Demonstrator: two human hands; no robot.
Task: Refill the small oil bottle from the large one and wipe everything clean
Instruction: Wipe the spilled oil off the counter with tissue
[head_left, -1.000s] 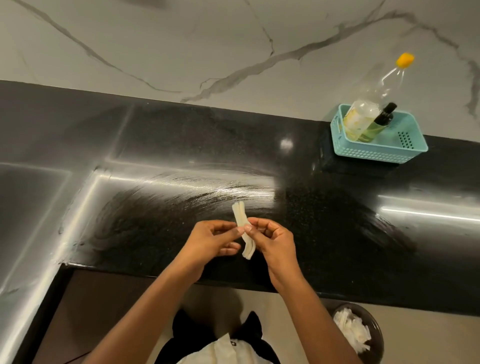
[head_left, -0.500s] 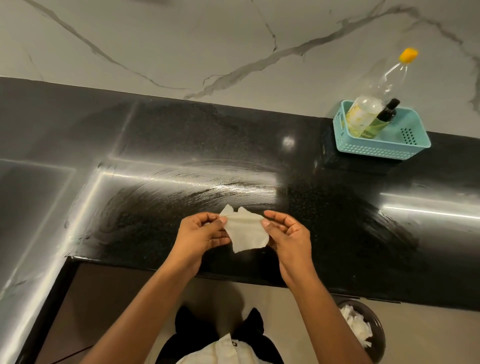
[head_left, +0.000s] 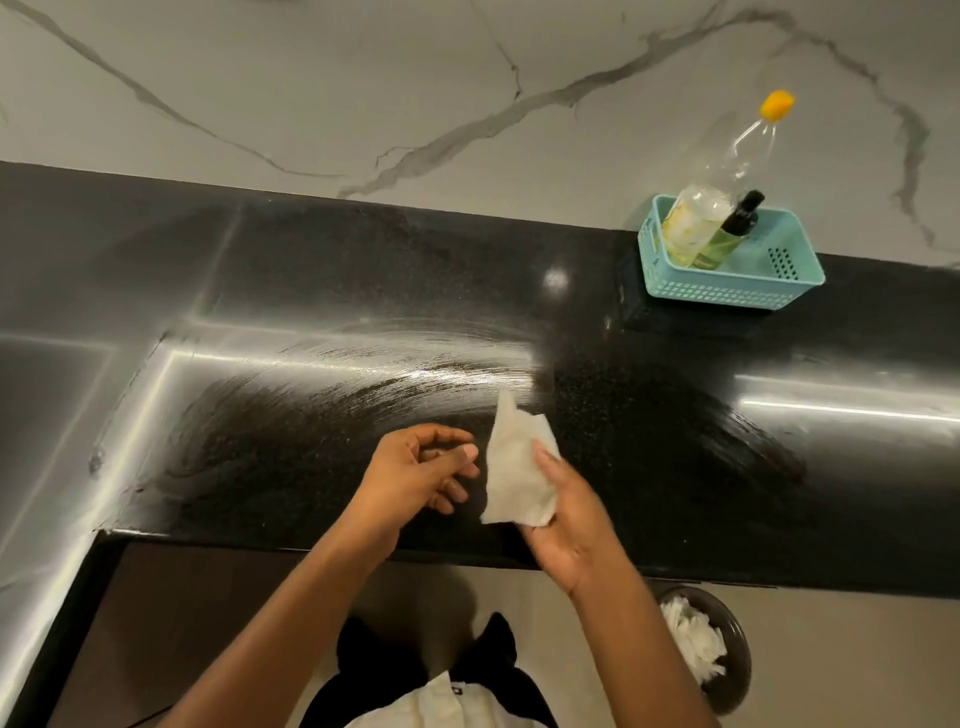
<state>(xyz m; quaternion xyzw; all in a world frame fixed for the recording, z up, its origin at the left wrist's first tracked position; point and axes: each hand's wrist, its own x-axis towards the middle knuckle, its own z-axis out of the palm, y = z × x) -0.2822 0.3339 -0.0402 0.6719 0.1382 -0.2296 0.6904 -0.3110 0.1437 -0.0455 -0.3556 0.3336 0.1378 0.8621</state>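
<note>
Head-camera view looks down on two bare hands held over the front edge of a black counter (head_left: 311, 291). The right hand (head_left: 566, 525) holds a white tissue (head_left: 514, 467), thumb pressed across its face and palm cupped behind it; the fingers underneath are hidden by the sheet. The tissue stands roughly upright, opened out, its top corner reaching over a streaky, smeared patch of the counter. The left hand (head_left: 415, 473) sits just beside the tissue without touching it, fingers loosely curled and half open, holding nothing.

Well away at the back right, a teal basket (head_left: 737, 291) stands on the counter against the marbled wall (head_left: 363, 78). The large oil bottle (head_left: 706, 213), clear with a yellow cap, leans inside it, only its lower part showing pale oil. The small oil bottle (head_left: 727, 239), with a black top, leans against the large one; its base is hidden by the basket wall, and how full it is cannot be made out.

Below the counter edge, at lower right, a dark bin (head_left: 737, 660) holds crumpled white tissues and is partly covered by the right forearm. Dark and white clothing is cut off at the bottom edge.
</note>
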